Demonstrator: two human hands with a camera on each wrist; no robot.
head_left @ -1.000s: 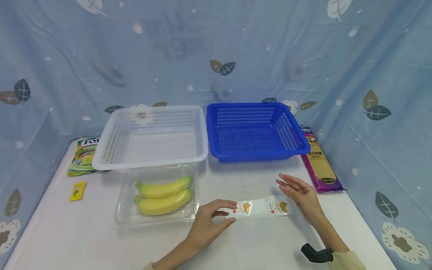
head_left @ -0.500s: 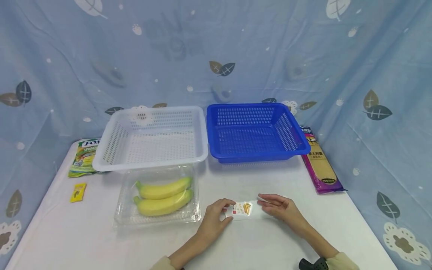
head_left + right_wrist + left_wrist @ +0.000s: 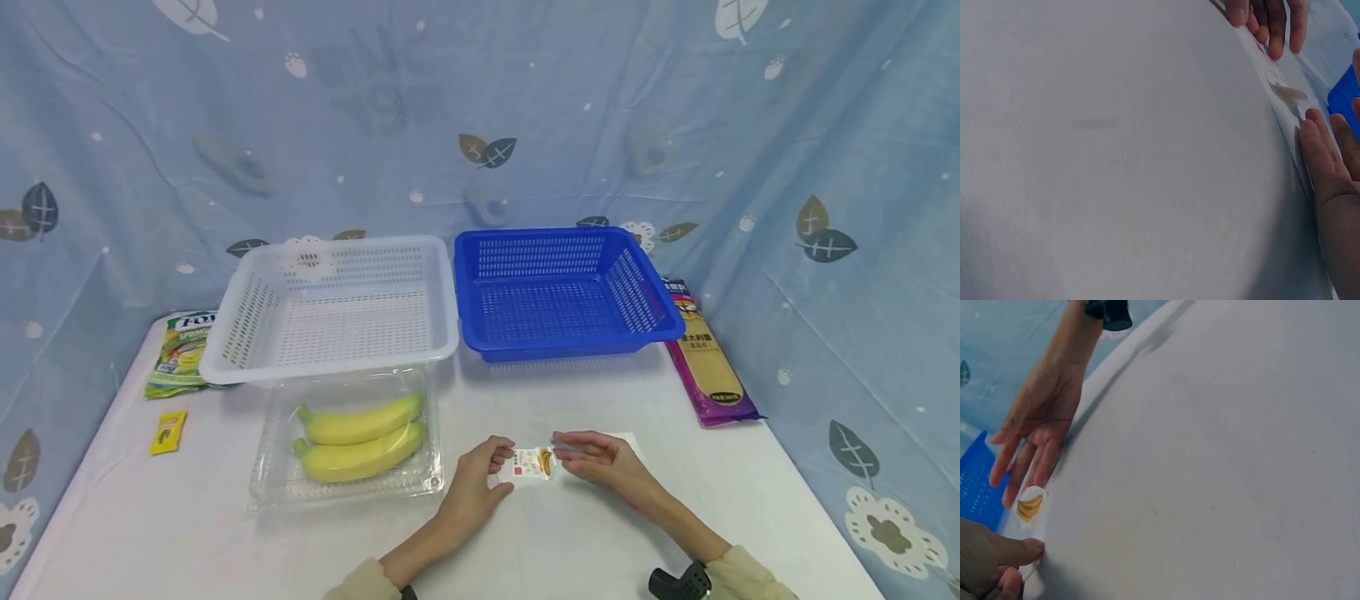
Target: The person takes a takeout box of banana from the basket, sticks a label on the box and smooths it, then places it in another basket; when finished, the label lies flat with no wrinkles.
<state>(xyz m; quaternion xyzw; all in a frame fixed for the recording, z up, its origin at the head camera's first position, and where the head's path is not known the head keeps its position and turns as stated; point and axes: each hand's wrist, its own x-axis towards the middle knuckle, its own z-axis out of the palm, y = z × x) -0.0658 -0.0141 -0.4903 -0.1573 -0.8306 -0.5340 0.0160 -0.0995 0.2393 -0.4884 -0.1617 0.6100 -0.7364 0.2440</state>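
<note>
A strip of white banana labels (image 3: 532,463) lies flat on the table between both hands. My left hand (image 3: 472,483) grips the strip's left end, thumb at the near edge and fingers at the far edge. My right hand (image 3: 611,468) reaches over the strip's right part, its fairly straight fingers right at the edge of the visible label; the other label is hidden beneath it. In the right wrist view the label's end (image 3: 1288,92) curls up near the right fingertips. Bananas (image 3: 360,450) sit in a clear plastic box (image 3: 262,467) left of the left hand.
A white basket (image 3: 330,367) and a blue basket (image 3: 570,343) stand at the back. A green packet (image 3: 180,358) and a small yellow packet (image 3: 168,432) lie at left. A purple bag of pasta (image 3: 708,358) lies at right beside the curtain (image 3: 862,150).
My right hand has come down and moved left along the strip, covering the right-hand label. My left hand has stayed at the strip's left end. The view has shifted slightly.
</note>
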